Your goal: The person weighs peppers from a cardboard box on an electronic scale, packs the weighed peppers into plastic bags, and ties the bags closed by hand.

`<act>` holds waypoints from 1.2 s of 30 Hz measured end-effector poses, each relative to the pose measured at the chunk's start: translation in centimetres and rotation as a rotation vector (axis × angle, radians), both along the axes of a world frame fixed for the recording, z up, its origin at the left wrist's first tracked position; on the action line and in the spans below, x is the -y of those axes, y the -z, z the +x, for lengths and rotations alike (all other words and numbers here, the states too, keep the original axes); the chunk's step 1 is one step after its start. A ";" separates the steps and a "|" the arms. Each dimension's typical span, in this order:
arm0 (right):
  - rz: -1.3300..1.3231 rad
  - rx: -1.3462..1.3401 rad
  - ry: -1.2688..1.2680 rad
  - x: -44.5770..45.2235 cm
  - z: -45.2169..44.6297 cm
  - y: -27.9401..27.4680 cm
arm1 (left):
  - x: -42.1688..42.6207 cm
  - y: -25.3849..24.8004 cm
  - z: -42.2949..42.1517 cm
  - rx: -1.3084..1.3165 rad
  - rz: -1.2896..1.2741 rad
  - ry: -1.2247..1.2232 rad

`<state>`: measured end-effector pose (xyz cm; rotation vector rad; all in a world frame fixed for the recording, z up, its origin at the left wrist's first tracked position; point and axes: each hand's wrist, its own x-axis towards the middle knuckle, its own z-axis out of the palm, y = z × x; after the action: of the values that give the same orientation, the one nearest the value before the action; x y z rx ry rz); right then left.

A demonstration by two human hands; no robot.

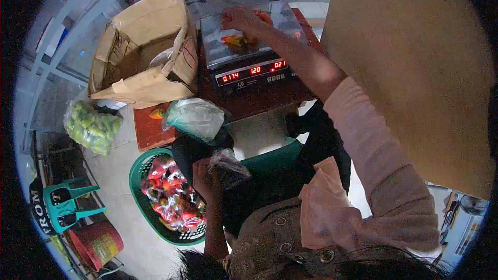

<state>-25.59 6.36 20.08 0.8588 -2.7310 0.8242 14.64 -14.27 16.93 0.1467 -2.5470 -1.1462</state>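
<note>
A digital scale (251, 75) with red lit digits stands on a dark red table. On its clear pan lie orange and yellow peppers (235, 41), and my right hand (241, 21) is over the pan beside them, fingers curled; what they hold, if anything, is hard to make out. Low over my lap, my left hand (207, 179) is closed on a clear plastic bag (229, 168). Just left of my knees, a green basket (136, 184) holds several clear bags of red peppers (174, 197).
An open cardboard box (150, 91) stands left of the scale. Near it are a pale plastic bag (196, 118), an orange pepper (156, 113) and a bag of green vegetables (92, 127). A green chair (70, 202) and red bucket (96, 243) stand lower left.
</note>
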 end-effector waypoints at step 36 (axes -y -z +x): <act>0.426 -0.162 0.020 1.0 2.7 -1.6 | 1.2 3.7 0.3 0.046 -0.180 -0.002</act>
<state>-22.90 5.34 21.71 0.9201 -2.8014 0.1538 14.93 -15.45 13.28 0.1318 -2.6742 -0.9169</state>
